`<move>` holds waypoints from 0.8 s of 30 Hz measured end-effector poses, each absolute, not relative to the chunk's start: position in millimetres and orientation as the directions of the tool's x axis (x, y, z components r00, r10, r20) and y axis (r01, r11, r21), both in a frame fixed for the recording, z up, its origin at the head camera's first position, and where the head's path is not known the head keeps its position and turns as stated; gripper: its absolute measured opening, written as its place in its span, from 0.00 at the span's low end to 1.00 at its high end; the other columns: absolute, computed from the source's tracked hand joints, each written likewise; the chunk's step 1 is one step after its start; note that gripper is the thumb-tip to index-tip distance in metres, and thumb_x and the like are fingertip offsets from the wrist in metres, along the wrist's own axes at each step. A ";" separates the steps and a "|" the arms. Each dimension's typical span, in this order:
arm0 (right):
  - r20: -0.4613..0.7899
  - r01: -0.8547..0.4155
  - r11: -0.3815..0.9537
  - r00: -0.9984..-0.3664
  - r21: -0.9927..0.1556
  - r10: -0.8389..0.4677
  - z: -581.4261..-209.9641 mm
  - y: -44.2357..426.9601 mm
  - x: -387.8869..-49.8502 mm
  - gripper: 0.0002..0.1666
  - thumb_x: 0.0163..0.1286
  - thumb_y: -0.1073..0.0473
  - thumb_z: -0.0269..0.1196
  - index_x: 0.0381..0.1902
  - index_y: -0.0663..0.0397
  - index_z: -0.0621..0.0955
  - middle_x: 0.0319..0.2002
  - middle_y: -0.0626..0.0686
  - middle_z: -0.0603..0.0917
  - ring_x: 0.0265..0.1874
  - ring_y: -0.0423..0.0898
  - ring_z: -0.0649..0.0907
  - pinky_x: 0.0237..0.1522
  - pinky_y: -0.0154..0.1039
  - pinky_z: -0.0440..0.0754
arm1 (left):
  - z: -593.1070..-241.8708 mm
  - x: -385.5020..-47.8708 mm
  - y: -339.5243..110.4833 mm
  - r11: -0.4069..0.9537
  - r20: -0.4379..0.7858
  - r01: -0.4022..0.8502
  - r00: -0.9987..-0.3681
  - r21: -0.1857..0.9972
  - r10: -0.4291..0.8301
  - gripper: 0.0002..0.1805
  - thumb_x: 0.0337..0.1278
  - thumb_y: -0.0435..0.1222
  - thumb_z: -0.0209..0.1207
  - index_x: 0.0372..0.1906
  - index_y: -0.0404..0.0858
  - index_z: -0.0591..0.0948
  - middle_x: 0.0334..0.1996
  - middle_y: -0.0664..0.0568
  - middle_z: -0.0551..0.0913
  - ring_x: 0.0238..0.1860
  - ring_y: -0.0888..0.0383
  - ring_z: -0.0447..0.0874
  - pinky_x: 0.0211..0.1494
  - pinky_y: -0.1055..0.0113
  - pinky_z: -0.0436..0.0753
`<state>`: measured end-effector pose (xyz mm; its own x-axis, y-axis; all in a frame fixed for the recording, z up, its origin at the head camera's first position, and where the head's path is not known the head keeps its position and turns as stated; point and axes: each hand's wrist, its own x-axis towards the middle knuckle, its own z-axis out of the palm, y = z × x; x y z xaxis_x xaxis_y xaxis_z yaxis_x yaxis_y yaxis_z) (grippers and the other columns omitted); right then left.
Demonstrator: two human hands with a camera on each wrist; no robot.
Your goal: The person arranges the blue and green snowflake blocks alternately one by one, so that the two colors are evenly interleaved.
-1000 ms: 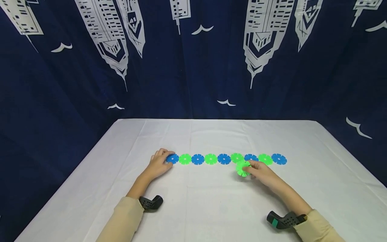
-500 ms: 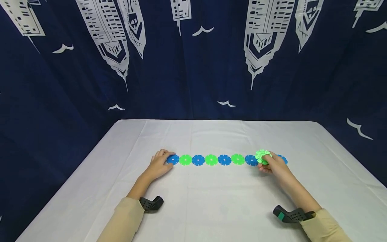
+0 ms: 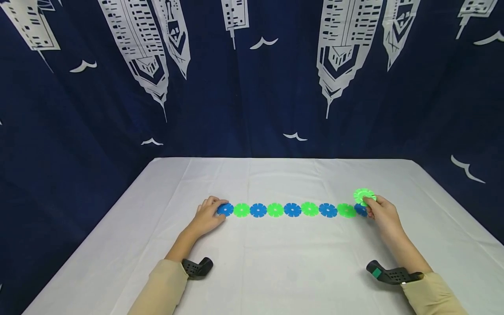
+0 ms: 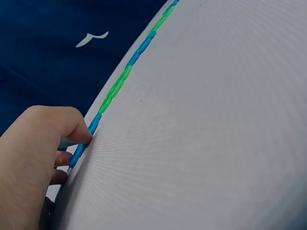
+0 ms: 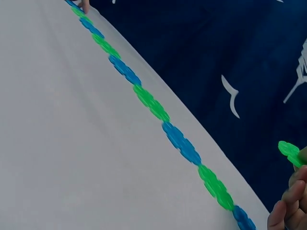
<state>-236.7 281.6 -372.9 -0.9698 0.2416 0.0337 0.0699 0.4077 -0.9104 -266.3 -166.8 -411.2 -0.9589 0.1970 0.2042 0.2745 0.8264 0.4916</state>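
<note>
A straight row of notched, flower-shaped plastic discs, blue alternating with green, lies flat across the table. At its left end, my left hand holds the edges of the first blue disc between thumb and fingers; the left wrist view shows the thumb on that blue disc. My right hand pinches a loose green disc, raised over the row's last blue disc and partly hiding it. Beside that one lies a green disc. In the right wrist view, the held green disc shows at the edge, above curled fingers.
A white cloth covers the table. Behind it hangs a dark blue curtain printed with white buildings and birds. Black wrist devices sit on both forearms, the left device and the right device.
My right hand has carried the loose green disc rightward, from in front of the row to above its right end. My left hand has stayed at the first blue disc.
</note>
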 end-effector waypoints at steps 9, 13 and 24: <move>0.128 0.094 0.547 -0.926 -0.832 0.355 -383.9 307.7 -233.5 0.28 0.67 0.43 0.47 0.44 0.65 0.70 0.16 0.41 0.65 0.17 0.37 0.64 0.20 0.34 0.63 | -410.7 -267.6 -166.1 0.821 0.202 0.273 -0.960 0.501 0.196 0.25 0.46 0.39 0.54 0.56 0.43 0.74 0.52 0.45 0.70 0.54 0.49 0.65 0.53 0.54 0.62; 0.157 0.146 0.636 -0.905 -0.758 0.396 -391.6 315.4 -233.3 0.32 0.68 0.43 0.44 0.50 0.70 0.70 0.19 0.46 0.66 0.18 0.38 0.64 0.18 0.33 0.63 | -412.3 -266.1 -166.9 0.824 0.192 0.265 -0.962 0.501 0.192 0.26 0.46 0.39 0.54 0.56 0.43 0.74 0.52 0.45 0.69 0.55 0.49 0.65 0.54 0.53 0.62; 0.208 0.228 0.804 -0.895 -0.549 0.395 -407.7 324.3 -235.3 0.30 0.70 0.56 0.42 0.60 0.78 0.59 0.33 0.76 0.75 0.29 0.66 0.76 0.31 0.50 0.67 | -413.0 -266.7 -167.6 0.822 0.207 0.272 -0.959 0.500 0.192 0.25 0.46 0.38 0.54 0.56 0.43 0.74 0.52 0.45 0.70 0.54 0.50 0.65 0.52 0.54 0.62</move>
<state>-235.3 324.3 -407.7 -0.8947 0.3954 0.2080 0.2279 0.8043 -0.5487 -266.7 -167.6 -413.0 -0.9594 0.1915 0.2069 0.2719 0.8224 0.4997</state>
